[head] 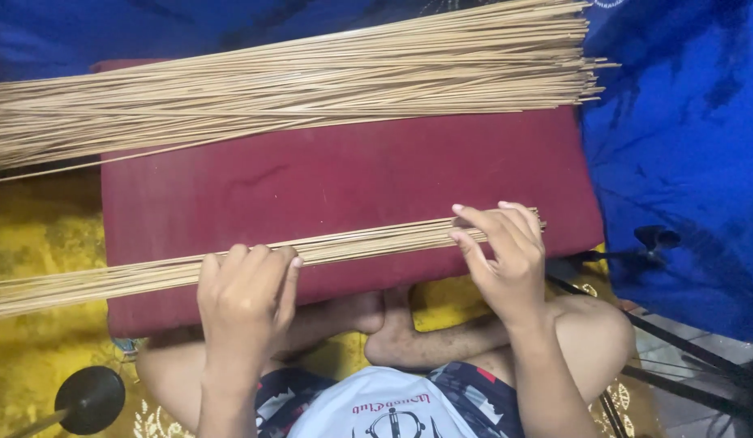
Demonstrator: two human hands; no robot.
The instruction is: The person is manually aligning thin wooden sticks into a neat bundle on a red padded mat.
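Two hands [246,292] [506,251] pressing thin sticks [368,239], fingers curled

Lit evenly and fairly brightly from above, casting only soft shadows under the hands. Showing saturated colours, with no harsh glare. Softening slightly all over, blurring a little at the left hand [245,290]. Darkening toward the upper corners and the right edge.

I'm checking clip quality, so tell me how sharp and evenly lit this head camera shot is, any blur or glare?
Head view: even, soft light, no glare; the red board and both stick bundles look sharp; the left hand and right hand are slightly soft at the fingertips; the blue sheet falls into dark folds at right; the sticks bow a little toward the frame edges.
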